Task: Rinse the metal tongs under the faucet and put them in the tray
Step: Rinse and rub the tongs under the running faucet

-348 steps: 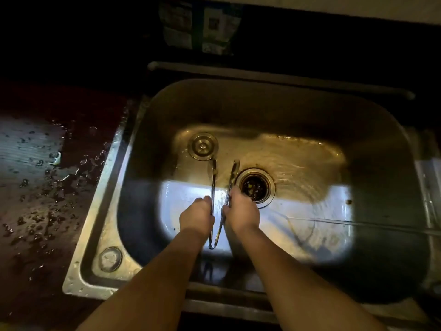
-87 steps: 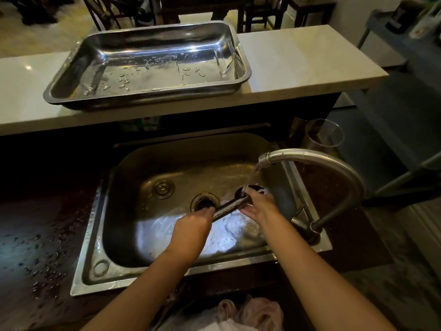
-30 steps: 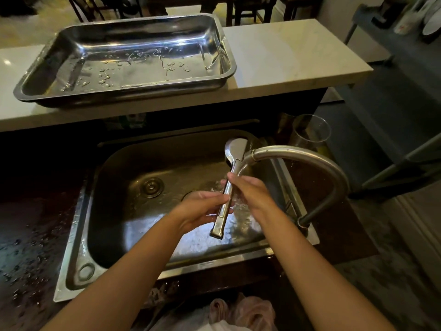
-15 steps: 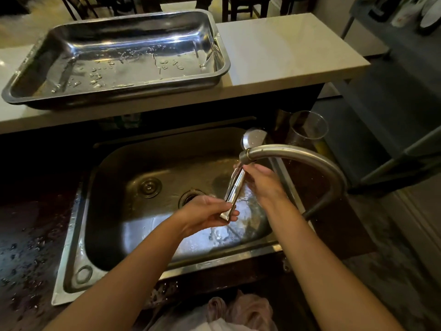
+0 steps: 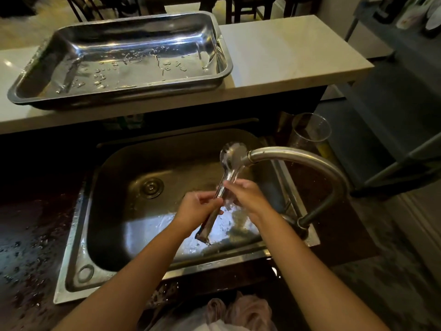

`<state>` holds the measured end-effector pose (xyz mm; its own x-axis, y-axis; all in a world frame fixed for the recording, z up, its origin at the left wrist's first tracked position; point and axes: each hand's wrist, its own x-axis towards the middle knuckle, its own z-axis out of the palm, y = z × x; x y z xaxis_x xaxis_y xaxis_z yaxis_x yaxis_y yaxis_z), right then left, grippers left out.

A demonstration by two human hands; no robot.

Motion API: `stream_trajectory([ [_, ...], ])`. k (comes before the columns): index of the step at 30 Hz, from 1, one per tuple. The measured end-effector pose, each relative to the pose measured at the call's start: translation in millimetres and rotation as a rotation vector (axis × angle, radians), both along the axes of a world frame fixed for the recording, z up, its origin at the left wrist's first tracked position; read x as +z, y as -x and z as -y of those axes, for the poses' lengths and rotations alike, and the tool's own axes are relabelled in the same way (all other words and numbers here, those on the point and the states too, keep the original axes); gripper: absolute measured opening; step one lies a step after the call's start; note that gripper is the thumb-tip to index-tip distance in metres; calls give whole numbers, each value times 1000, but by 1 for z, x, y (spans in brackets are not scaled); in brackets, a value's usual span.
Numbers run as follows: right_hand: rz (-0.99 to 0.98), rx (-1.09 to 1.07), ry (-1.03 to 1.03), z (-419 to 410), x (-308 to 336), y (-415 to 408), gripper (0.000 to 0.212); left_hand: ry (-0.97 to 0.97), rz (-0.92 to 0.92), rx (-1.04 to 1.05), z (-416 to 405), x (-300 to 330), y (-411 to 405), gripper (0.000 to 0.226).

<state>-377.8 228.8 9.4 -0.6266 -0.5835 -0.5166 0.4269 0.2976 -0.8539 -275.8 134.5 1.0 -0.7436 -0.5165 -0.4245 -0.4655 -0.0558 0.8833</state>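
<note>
The person stood over the sink [image 5: 78, 237] with the metal tongs [image 5: 223, 187] held between both hands, tilted so the spoon-shaped tips rose just beside the mouth of the faucet [image 5: 298, 156] and the hinged end hung low over the basin. That slant looked deliberate: water leaving the spout would meet the upper part and run down the length of the arms before dropping off into the sink rather than onto the worktop [image 5: 28, 235], which was already speckled with drops. The left hand [image 5: 195, 211] was wrapped around the lower part of the tongs, its grip closed on them and squeezing the two arms together, which kept the tool narrow enough to sit under the stream. The right hand [image 5: 248, 194] was closed on the tongs a little higher, fingers pinching the shaft just under the spout, most likely to rub the metal while steadying it. Water glistened on the metal around the fingers and on the sink floor below, though the stream itself was hard to pick out. The tray [image 5: 225, 70] sat well apart on the pale raised counter [image 5: 286, 51] behind the sink, wet but holding nothing, its long side facing the person, so the tongs could be lifted straight up and forward into it. The rinse seemed well under way, the placing not yet begun. A clear glass [image 5: 307, 132] stood beside the faucet, close to that path.
</note>
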Motion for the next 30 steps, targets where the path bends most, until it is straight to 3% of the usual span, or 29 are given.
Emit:
stream_trajectory([
  [3, 25, -95, -72, 3, -1, 7, 18, 579, 78, -93, -4, -2, -4, 24],
  [6, 168, -200, -50, 3, 4, 11, 25, 1013, 90, -205, -10, -1, -7, 24],
  [10, 256, -350, -46, 1, 6, 11, 35, 1251, 36, -346, -14, -1, -7, 28],
  [13, 188, -497, -40, -3, -5, 9, 37, 1334, -11, -337, -15, -2, -8, 30],
  [15, 121, -494, -35, -7, -12, 10, 29, 1186, 31, -330, -13, 1, -6, 31],
  [18, 66, -384, 50, -14, -14, 14, 14, 788, 173, -350, -1, 4, 5, 22],
  [22, 11, -224, 66, -17, -13, 15, 24, 203, 125, -391, 12, 15, 16, 26],
  [25, 51, -176, 135, -19, -14, 14, 30, 121, 88, -358, 15, 19, 22, 18],
  [30, 45, -220, 250, -18, -15, 23, 17, -42, 79, -288, 18, 14, 12, 15],
])
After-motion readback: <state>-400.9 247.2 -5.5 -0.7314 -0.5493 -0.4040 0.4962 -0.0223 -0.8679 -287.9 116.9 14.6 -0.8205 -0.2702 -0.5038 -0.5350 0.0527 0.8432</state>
